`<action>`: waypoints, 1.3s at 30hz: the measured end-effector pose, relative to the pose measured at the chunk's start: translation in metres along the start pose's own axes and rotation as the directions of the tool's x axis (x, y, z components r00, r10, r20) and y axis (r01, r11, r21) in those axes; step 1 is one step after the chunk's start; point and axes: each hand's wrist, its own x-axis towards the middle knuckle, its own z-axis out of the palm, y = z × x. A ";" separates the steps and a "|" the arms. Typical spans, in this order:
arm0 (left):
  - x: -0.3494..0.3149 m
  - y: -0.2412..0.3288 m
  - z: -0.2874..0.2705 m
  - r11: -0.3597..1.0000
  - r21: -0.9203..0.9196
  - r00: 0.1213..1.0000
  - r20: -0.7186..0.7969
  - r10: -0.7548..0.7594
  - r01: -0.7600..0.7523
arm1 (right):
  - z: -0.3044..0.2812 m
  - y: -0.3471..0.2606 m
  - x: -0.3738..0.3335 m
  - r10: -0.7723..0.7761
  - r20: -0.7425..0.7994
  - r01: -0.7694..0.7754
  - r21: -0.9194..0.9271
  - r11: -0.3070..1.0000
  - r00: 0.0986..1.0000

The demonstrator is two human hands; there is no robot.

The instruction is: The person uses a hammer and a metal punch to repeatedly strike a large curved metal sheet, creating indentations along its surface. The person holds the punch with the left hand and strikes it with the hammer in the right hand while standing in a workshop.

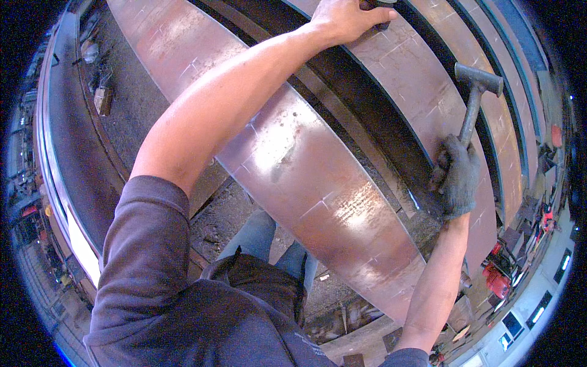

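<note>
My right hand (457, 177), in a dark grey work glove, is closed round the handle of a steel hammer (470, 116). The hammer's thick cylindrical head points away from me, above the brownish steel beams. At the top edge, my bare left hand (350, 19) reaches over a beam flange (400, 70), thumb stretched to the right. A small dark and grey object (383, 24) shows by that thumb; its kind is cut off by the picture's edge. Nearer to me lies another wide steel beam flange (324, 177), with short pale cross marks and shiny patches.
Several more long beams (489, 116) lie side by side at the right, with deep dark gaps between them. A dark steel beam (79, 122) runs along the left. Dirt ground (137, 92) shows between. Red equipment (496, 280) stands at the lower right.
</note>
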 end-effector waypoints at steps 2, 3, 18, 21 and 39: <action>-0.001 0.002 -0.001 1.000 0.010 1.000 0.012 -0.017 0.017 | -0.001 0.001 0.001 0.005 0.002 -0.005 0.001 1.000 1.000; -0.001 0.002 -0.001 1.000 0.012 1.000 0.013 -0.020 0.020 | 0.000 -0.001 0.000 0.008 0.005 -0.008 0.013 1.000 1.000; -0.004 -0.010 0.009 0.983 0.120 0.990 0.011 0.139 -0.140 | 0.009 -0.022 -0.033 -0.143 -0.049 0.143 0.000 0.990 0.988; -0.005 -0.013 0.013 0.990 0.060 0.991 -0.024 0.131 -0.130 | 0.002 -0.088 -0.039 -0.180 -0.042 0.170 -0.187 0.968 0.983; 0.004 -0.009 0.006 0.993 -0.117 0.999 -0.039 0.029 -0.033 | 0.026 -0.056 -0.008 -0.050 0.018 0.052 -0.170 0.984 0.999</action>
